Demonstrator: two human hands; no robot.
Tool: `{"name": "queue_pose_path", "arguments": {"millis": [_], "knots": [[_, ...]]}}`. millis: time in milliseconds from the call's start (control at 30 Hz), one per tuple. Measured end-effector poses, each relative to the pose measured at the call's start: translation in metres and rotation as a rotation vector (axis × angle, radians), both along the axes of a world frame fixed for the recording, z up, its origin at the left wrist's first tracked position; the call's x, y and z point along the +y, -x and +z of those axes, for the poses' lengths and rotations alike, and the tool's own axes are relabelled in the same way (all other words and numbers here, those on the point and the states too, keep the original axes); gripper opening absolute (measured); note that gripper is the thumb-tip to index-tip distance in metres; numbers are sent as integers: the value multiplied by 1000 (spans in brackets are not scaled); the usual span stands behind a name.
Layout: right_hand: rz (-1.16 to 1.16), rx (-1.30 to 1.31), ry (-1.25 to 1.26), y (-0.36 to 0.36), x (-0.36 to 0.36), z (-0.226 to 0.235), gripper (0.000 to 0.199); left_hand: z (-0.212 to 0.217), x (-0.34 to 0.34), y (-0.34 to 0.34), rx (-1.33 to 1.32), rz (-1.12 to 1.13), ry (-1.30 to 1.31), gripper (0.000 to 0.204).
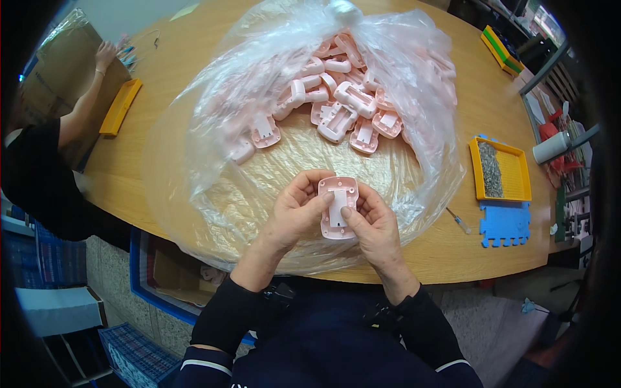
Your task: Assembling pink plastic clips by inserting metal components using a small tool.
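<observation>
Between my two hands is a pink plastic housing shell [330, 227], held upright with its hollow inner side facing me. A pale rectangular piece [338, 205] lies in its middle. My left hand [299, 205] grips the shell's left side, thumb pressed on the pale piece. From the right, my right hand [374, 227] holds the other edge, its thumb also on the pale piece. Beyond them a large clear plastic bag [207, 168] lies open on the table, with a heap of similar pink shells [356, 98] inside it.
On the right, a yellow tray [517, 174] of small metal parts sits by a blue foam mat [504, 223], with a screwdriver [459, 221] beside it. At left, another person's arm [84, 107] reaches to a cardboard box [61, 64] near a yellow tray [121, 107]. A blue crate [139, 278] stands below the table edge.
</observation>
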State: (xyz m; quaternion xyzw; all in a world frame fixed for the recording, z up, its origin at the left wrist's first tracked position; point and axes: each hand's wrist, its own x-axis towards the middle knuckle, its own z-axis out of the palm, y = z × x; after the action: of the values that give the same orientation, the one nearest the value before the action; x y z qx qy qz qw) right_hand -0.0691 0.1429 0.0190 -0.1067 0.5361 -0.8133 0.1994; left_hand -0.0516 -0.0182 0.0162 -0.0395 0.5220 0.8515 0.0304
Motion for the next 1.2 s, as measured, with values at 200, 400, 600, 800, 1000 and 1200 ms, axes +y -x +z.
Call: {"name": "queue_pose_path", "arguments": {"millis": [200,400,600,800,1000,1200], "knots": [[-12,76,-124,-11,-8,3,41,-7,-6,-8,33,30,79,23],[-14,103,-133,-16,4,-13,41,-34,9,-10,116,-6,-66,23],[9,125,-147,-10,-6,-10,41,-37,-1,-8,84,0,-106,26],[-22,297,-277,-12,1,-18,38,-44,8,-15,-24,-15,-262,27],[-39,328,-309,-9,-1,-26,31,-40,-2,-15,-142,-70,-381,28],[-22,235,-291,-7,0,-20,31,-54,-1,-4,-35,-150,-265,28]]}}
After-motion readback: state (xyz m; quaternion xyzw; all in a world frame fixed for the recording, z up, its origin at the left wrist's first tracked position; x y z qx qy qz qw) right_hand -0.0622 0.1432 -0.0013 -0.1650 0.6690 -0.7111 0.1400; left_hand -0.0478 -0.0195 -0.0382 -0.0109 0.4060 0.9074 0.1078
